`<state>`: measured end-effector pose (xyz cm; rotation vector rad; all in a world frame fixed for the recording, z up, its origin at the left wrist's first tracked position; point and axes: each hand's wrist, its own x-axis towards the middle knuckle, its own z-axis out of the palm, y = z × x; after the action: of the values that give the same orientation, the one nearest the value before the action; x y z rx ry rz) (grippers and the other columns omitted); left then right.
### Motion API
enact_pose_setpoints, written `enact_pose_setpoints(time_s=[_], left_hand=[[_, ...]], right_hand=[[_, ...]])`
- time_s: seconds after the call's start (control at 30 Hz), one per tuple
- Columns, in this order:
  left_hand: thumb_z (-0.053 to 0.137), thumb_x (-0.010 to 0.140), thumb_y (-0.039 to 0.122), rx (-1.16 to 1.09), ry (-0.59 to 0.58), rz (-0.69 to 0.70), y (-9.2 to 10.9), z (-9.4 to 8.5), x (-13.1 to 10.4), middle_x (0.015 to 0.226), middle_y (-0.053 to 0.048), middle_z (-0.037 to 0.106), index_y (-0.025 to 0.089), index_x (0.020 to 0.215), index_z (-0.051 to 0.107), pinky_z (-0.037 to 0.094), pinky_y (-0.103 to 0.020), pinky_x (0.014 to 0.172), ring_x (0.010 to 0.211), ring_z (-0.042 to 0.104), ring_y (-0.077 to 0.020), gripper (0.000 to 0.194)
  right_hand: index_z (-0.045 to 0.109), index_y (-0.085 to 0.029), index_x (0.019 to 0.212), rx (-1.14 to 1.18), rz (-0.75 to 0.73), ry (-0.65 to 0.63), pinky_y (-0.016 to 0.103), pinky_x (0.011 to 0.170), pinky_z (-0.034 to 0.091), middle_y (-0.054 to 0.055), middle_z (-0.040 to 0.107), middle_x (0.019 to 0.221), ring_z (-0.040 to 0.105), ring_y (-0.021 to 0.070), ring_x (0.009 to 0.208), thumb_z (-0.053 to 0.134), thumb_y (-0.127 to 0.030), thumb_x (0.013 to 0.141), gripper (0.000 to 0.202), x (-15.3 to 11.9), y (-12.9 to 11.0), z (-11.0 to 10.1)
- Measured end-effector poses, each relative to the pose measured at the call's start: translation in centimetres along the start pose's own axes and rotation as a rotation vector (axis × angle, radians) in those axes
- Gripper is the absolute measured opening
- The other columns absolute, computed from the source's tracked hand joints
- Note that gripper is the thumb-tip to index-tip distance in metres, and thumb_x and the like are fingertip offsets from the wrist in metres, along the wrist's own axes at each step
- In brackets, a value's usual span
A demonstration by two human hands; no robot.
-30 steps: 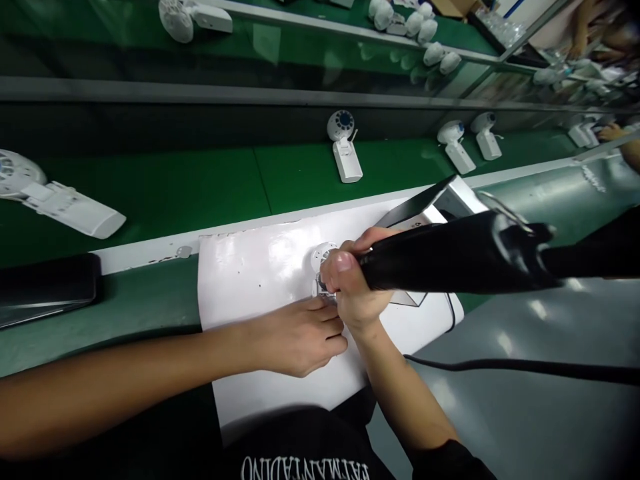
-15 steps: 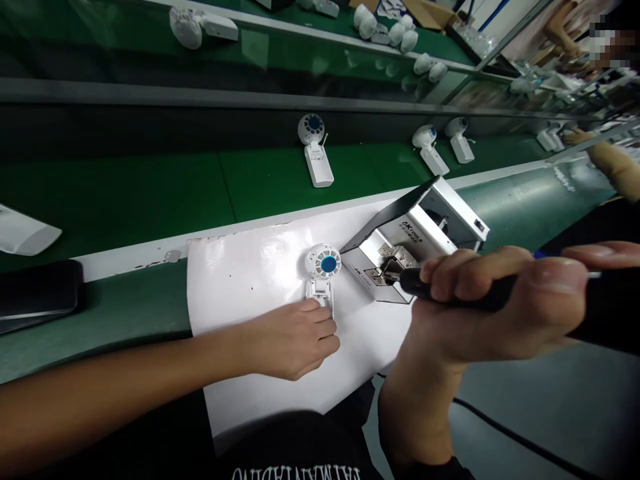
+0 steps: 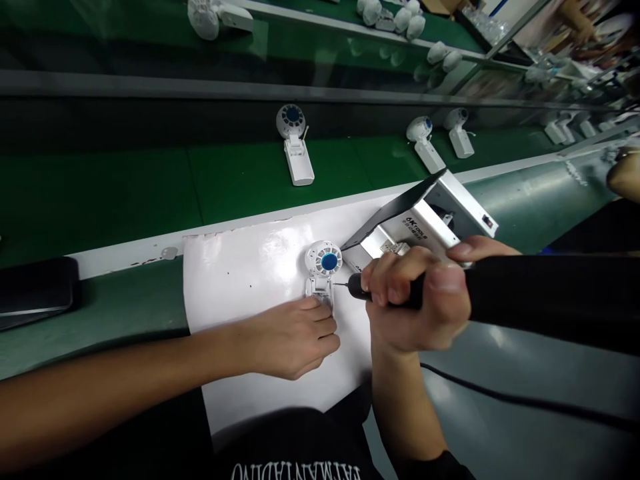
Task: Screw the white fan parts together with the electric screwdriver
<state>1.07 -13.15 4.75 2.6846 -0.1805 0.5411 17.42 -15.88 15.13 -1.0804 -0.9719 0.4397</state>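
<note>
left hand (image 3: pixel 293 340): closed on white unit (image 3: pixel 317 259), atop white mat (image 3: pixel 240 273) | right hand (image 3: pixel 413 303): gripping black driver (image 3: pixel 540 293) | change: bit moved from metal box (image 3: pixel 425 223) to unit's hinge — tool at work, contact unclear

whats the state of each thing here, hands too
left hand: closed on gadget
right hand: gripping screwdriver
screwdriver: held, bit towards gadget, running or not unclear
white gadget: on sheet
white sheet: spread out
metal box: front partly hidden
</note>
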Motion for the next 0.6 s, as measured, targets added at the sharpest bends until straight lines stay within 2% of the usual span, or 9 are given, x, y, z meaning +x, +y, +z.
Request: enact_pose_setpoints(time_s=[0.1,0.2,0.43,0.6], left_hand=[[0.067,0.107,0.025,0.003,0.008,-0.001,0.0,0.0,0.0,0.098,-0.006,0.072,0.019,0.096,0.067,0.049,-0.041,0.093,0.094,0.064,-0.0248,0.012],[0.067,0.107,0.026,-0.008,0.016,0.001,0.0,-0.1,0.1,0.097,-0.005,0.07,0.019,0.096,0.066,0.049,-0.041,0.093,0.093,0.063,-0.0243,0.013],[0.071,0.105,0.028,0.015,-0.001,-0.007,0.0,-0.2,0.1,0.097,-0.005,0.072,0.02,0.097,0.067,0.049,-0.041,0.09,0.092,0.062,-0.0246,0.012],[0.067,0.107,0.028,0.037,-0.008,0.025,-0.2,0.0,0.0,0.097,-0.005,0.07,0.02,0.096,0.066,0.049,-0.041,0.092,0.092,0.062,-0.0242,0.013]], right_hand=[[0.052,-0.029,0.092,0.07,0.018,0.074,0.026,0.036,0.04,-0.015,0.043,0.049,0.034,0.0092,0.032,0.072,-0.038,0.096,0.022,-0.1,1.4,0.7],[0.052,-0.031,0.103,0.078,0.014,0.09,0.024,0.036,0.04,-0.018,0.047,0.05,0.035,0.0092,0.032,0.074,-0.033,0.095,0.024,-0.3,2.8,1.0],[0.053,-0.03,0.1,0.111,0.082,0.099,0.022,0.038,0.042,-0.017,0.049,0.053,0.037,0.0075,0.034,0.08,-0.031,0.095,0.028,-1.1,4.1,1.0],[0.056,-0.029,0.1,0.149,0.061,0.094,0.022,0.04,0.045,-0.016,0.052,0.053,0.039,0.0075,0.036,0.081,-0.025,0.095,0.026,-1.5,4.7,0.8]])
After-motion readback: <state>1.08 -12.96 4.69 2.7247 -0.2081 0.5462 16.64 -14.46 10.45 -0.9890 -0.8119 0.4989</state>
